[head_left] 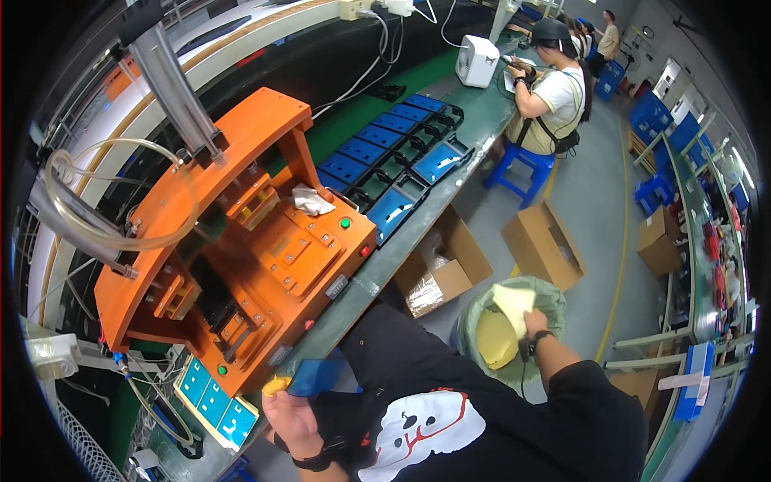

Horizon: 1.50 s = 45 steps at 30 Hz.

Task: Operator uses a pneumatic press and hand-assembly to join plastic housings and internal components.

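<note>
My left hand [291, 414], with a yellow finger cover [276, 386] on one fingertip, pinches a blue, somewhat see-through flat piece [315, 377] by its edge, in front of the orange machine. My right hand [536, 323] reaches out to the right and grips a pale yellow sheet [514, 304] over a bin lined with a green bag [550, 299]. More pale yellow material [496, 337] lies inside the bin. The orange press [241, 241] has two stations; a dark part [215, 309] sits in the nearer one. A crumpled white cloth [312, 201] rests on it.
Blue-and-black panels [369, 149] stand in rows on the green bench beyond the press. Light-blue sheets [215, 398] lie at its near end. Open cardboard boxes [542, 245] stand on the floor. A co-worker [554, 96] sits farther along the bench, near a white fan [477, 61].
</note>
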{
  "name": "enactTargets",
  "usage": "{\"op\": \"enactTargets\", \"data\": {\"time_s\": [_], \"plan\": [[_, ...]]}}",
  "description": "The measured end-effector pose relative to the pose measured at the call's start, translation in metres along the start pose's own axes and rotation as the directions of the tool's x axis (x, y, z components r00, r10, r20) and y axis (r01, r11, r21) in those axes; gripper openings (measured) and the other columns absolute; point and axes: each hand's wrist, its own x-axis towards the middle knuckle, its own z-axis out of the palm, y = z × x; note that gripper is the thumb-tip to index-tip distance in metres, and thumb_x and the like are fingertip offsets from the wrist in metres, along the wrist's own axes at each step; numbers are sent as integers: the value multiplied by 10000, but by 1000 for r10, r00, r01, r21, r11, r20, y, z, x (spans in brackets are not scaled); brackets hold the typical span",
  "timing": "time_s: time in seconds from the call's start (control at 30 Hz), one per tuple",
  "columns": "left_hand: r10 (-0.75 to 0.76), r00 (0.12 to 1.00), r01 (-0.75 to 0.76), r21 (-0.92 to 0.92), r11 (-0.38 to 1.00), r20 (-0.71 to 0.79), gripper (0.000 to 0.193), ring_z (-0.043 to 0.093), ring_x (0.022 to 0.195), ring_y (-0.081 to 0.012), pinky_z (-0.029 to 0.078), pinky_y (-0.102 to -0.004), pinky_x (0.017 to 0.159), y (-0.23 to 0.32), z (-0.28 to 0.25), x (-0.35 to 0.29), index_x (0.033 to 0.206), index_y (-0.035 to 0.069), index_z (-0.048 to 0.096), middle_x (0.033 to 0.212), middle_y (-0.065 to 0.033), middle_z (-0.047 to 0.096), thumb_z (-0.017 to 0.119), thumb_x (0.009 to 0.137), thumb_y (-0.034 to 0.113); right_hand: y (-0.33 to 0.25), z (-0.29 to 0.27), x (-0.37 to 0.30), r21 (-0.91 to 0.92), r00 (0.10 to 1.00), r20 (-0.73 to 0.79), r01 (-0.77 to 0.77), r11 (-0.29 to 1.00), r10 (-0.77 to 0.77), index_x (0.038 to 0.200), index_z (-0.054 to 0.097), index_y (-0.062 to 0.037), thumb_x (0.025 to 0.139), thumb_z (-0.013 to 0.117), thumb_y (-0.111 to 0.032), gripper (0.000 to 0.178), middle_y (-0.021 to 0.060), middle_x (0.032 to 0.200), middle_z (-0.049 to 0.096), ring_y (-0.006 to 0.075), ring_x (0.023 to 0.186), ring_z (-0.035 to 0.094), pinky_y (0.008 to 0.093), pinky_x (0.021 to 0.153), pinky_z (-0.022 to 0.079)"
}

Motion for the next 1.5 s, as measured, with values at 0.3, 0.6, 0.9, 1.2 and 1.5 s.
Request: {"op": "enactTargets", "data": {"time_s": [0.3,0.6,0.9,1.2,1.5], "plan": [[-17,995,37,209,977,-96,233,648,1038,-189,486,-331,956,1,10,-3,1155,-4,643,1126,-99,694,695,936,54,-29,36,-20,302,900,266,-419,856,347,1062,630,16,970,635,-246,278,143,791,658,294,651,671,430,538,538],[123,985,-21,623,782,-121,203,652,1019,-186,493,-324,934,37,3,-8,1126,-11,676,1094,-98,704,685,924,13,-532,-106,-85,665,422,-310,737,123,-852,1068,709,-36,887,708,-102,192,127,941,694,295,807,679,348,730,551],[318,944,-148,972,184,84,310,641,1050,-313,483,-376,950,100,2,-37,1133,9,679,1131,-157,680,737,834,70,-698,-135,-174,288,-273,-427,863,-416,-862,927,704,-62,815,770,-185,179,102,1033,656,322,1102,583,446,935,458],[248,969,-103,891,442,-11,353,585,1165,-231,428,-351,1045,137,-24,0,1226,-16,642,1227,-121,629,660,876,31,-680,-226,-142,437,-54,-675,774,-458,-736,974,758,-58,843,746,-111,141,68,818,686,243,763,656,338,706,498],[102,985,-143,989,25,140,356,593,1239,-374,463,-400,1021,142,-23,166,1274,15,616,1292,-207,648,636,948,157,-500,-217,-38,921,836,-166,-58,-385,-523,1182,623,-8,1044,566,-182,229,66,1053,699,160,863,661,316,763,534]]}}
